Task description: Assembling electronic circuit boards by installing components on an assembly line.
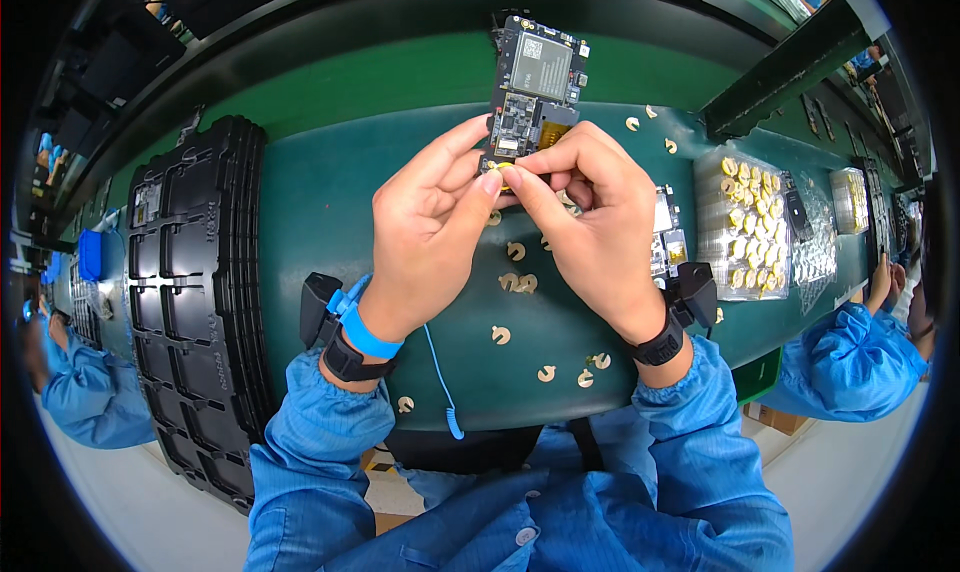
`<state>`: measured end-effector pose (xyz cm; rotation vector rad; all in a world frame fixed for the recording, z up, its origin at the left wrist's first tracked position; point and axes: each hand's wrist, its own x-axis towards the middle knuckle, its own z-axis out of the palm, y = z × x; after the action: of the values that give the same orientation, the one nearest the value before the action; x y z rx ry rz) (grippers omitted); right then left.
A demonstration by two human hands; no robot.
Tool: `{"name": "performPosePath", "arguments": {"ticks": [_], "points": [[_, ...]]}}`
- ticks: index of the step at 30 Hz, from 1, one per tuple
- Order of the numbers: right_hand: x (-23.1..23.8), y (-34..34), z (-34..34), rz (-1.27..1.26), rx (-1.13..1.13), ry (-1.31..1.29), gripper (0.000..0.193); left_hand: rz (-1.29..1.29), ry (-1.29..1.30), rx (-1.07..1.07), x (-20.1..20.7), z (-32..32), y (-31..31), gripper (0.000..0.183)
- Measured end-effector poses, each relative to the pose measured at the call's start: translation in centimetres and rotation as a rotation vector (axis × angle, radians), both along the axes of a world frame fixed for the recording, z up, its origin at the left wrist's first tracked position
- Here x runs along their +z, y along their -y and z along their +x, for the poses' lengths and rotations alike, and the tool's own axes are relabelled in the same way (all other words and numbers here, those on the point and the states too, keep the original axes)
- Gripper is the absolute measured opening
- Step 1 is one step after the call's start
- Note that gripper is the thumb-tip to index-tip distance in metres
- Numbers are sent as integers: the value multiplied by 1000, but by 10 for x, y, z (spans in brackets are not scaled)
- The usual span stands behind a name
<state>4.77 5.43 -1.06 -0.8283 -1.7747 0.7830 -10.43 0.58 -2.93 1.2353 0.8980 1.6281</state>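
The circuit board (540, 67) is held up over the green counter (320, 172), its long end pointing away from the person with no hand under it, and that seems the main weakness: the left hand (425, 222) pinches only the near end, thumb in front and fingers at the side and behind, so a loose grip or a hard push could let the board tip or swing. The right hand (595, 212) has thumb and forefinger closed on a small yellow piece (503, 168) at that same near end, both thumb tips almost meeting there. Because the fingertips cover so much of it, I cannot tell whether the piece sits square; pressed at a slant, it could end up crooked or spring away. If it dropped, it might be hard to pick out among the pale notched discs (501, 335) scattered on the counter below. Bare fingertips so near the small parts could also smudge or knock them. The blue coiled cord (433, 367) hangs close by the left wrist strap (365, 334), and a wide sweep of that arm might drag it through the loose discs
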Motion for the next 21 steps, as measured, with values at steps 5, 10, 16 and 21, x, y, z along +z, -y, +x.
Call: {"name": "performPosePath", "arguments": {"ticks": [5,10,16,21], "points": [[0,-4,4,79,20,42,11,-31,29,-20,2,0,0,45],[-5,-6,3,133,5,21,13,-18,35,-51,4,-1,1,46],[-5,-6,4,160,39,47,15,-17,31,-59,4,-1,1,48],[-5,-7,5,189,52,53,15,-27,31,-61,4,0,2,47]]}}
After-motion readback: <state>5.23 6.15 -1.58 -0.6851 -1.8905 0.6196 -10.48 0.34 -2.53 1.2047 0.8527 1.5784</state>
